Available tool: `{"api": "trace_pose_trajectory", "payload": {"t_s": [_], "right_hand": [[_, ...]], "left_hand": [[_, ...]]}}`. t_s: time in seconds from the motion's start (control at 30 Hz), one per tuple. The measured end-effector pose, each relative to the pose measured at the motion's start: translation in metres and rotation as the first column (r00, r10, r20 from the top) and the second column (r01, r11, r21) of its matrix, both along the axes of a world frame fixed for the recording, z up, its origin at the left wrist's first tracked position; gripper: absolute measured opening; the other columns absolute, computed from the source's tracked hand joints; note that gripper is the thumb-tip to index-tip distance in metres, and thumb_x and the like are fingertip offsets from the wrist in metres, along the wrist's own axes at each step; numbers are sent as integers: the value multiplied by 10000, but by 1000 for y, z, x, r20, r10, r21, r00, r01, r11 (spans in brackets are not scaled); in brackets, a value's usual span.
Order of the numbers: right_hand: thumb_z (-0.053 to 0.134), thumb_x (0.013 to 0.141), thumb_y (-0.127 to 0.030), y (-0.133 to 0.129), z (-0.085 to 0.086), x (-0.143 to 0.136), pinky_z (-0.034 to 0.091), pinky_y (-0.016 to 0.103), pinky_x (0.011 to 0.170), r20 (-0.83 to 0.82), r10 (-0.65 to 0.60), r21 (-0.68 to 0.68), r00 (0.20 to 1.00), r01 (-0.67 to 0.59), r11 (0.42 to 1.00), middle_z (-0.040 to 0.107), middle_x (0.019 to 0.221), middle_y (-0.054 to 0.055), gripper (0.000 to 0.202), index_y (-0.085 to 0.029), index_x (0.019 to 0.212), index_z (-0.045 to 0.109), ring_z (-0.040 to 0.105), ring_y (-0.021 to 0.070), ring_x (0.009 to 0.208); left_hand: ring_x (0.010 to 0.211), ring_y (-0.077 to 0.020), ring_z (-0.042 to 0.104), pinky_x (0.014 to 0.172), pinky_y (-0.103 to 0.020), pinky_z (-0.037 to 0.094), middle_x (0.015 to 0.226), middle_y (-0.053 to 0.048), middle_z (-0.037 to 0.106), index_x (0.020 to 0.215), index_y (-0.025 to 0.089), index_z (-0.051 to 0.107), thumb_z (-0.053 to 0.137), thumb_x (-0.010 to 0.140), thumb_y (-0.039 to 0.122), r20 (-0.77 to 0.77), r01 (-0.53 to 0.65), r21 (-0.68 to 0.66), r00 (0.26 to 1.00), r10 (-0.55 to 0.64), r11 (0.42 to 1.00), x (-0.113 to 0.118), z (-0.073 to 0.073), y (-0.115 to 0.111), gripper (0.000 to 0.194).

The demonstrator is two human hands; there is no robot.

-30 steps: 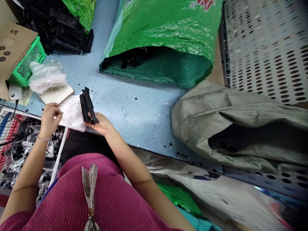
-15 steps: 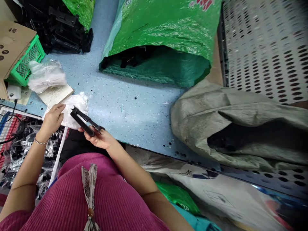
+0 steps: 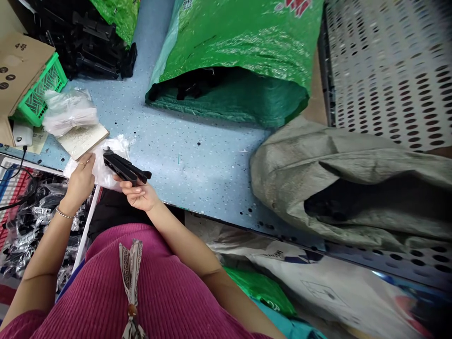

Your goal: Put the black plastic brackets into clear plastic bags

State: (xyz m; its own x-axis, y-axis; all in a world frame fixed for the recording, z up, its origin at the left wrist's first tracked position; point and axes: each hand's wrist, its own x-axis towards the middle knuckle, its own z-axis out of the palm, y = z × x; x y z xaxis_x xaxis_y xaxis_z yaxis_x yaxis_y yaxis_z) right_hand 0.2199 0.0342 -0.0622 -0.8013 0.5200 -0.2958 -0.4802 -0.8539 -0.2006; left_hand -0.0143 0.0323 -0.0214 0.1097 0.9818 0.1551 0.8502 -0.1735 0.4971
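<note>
My right hand [image 3: 140, 194] is closed around the lower end of a long black plastic part [image 3: 123, 167], which tilts up to the left over the table. Beside it, my left hand [image 3: 82, 178] touches a pile of thin clear plastic bags [image 3: 109, 149] at the table's front edge. Its fingers are close together, and whether they pinch a bag is too small to tell. A notepad [image 3: 84, 141] lies just behind the left fingers, with another bundle of clear bags [image 3: 70, 115] on it.
A green sack [image 3: 240, 47] with a dark opening lies at the back. On the right is a grey sack [image 3: 282, 165]. Black parts [image 3: 95, 47], a green basket [image 3: 44, 92] and a cardboard box [image 3: 21, 70] stand back left. Below left sits a crate of bagged parts [image 3: 38, 212].
The black part has turned and its two long sides now lie closer together. My right hand has moved slightly up and left; my left hand has shifted a little right.
</note>
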Motion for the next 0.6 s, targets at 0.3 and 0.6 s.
{"api": "trace_pose_trajectory", "payload": {"t_s": [0.3,0.6], "right_hand": [[707,884,-395,-5,2,-10,372,164,399,480,-192,322,856,32,946,521,579,-53,240,-196,802,602,430,76,459],[695,882,-311,-31,45,19,573,330,816,465,-31,675,885,-332,659,749,1026,45,323,-209,1187,717,690,160,862]], "left_hand": [[1541,-247,377,1257,-446,393,1659,-112,377,1667,312,169,398,929,22,206,492,-36,855,-475,870,58,22,-39,825],[1190,-289,701,1039,-433,584,1226,-40,756,1238,414,741,613,943,381,181,281,-375,957,-228,883,-38,71,-110,323]]}}
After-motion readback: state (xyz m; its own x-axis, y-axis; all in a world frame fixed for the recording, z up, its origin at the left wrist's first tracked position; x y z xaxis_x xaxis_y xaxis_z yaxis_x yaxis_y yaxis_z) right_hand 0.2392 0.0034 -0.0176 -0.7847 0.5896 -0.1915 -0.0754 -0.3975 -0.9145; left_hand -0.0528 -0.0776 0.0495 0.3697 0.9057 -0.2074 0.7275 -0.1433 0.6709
